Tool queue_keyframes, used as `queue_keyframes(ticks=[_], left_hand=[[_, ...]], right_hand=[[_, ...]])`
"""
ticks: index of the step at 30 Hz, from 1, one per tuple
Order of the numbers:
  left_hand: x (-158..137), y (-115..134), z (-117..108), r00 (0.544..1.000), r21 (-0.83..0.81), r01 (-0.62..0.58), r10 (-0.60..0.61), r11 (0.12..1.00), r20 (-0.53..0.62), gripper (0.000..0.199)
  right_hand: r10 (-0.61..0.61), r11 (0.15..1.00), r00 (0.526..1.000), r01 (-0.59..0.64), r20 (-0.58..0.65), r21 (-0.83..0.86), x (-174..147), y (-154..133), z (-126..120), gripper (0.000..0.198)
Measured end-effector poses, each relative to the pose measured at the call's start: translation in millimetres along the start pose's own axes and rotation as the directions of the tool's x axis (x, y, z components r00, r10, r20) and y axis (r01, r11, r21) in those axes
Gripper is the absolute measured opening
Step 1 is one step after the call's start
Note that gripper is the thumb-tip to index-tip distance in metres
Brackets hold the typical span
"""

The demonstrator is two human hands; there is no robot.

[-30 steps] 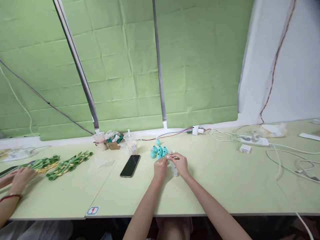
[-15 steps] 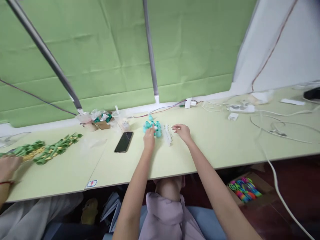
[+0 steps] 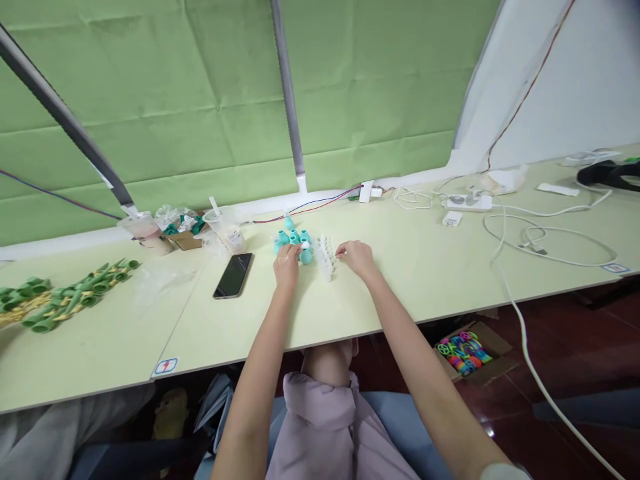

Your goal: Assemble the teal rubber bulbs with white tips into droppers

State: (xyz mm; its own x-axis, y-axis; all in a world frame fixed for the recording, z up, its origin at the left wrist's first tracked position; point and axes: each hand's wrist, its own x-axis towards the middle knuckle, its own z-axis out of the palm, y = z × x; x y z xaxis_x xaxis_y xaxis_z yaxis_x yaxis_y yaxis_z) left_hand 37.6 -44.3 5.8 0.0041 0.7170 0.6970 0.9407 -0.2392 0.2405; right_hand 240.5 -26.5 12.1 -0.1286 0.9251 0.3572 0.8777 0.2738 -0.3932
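On the table, several small teal bulb-shaped pieces (image 3: 306,257) with open necks stand close together. My left hand (image 3: 287,265) is at their near side, fingers closed, with a small white piece (image 3: 304,246) at the fingertips. To the right of the teal group lies a row of white translucent knobbed pieces (image 3: 325,259). Beside that row my right hand (image 3: 356,257) is pinched over some tiny pale bits; what it holds, if anything, is too small to make out.
A black phone (image 3: 233,276) lies left of my left hand. Farther back stand a plastic cup with a straw (image 3: 225,230) and a small cardboard box (image 3: 189,239). Green tubular pieces (image 3: 90,293) cover the left side. White cables (image 3: 550,233) and a power strip (image 3: 469,202) lie right.
The view has shifted, so the table things appear farther left. Both my hands stay by the teal and white pieces. The other person's hand at the left has gone out of view.
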Motion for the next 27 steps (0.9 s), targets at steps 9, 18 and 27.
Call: queue_keyframes(ticks=[9, 18, 27], left_hand=[[-0.2, 2.8, -1.4, 1.0, -0.035, -0.007, 0.006, 0.999, -0.007, 0.024], [0.3, 3.5, -0.4, 0.999, -0.026, -0.043, 0.044, 0.999, 0.024, 0.027], [0.0, 6.8, -3.5, 0.997, -0.016, -0.068, 0.068, 0.998, 0.039, 0.027]], right_hand=[[-0.094, 0.996, 0.994, 0.094, 0.046, 0.007, 0.1, 1.5, -7.7, 0.012], [-0.186, 0.983, 0.976, 0.182, 0.116, 0.038, -1.1, 2.4, -5.7, 0.012], [-0.183, 0.982, 0.974, 0.177, 0.134, 0.061, -0.3, 1.8, -7.1, 0.01]])
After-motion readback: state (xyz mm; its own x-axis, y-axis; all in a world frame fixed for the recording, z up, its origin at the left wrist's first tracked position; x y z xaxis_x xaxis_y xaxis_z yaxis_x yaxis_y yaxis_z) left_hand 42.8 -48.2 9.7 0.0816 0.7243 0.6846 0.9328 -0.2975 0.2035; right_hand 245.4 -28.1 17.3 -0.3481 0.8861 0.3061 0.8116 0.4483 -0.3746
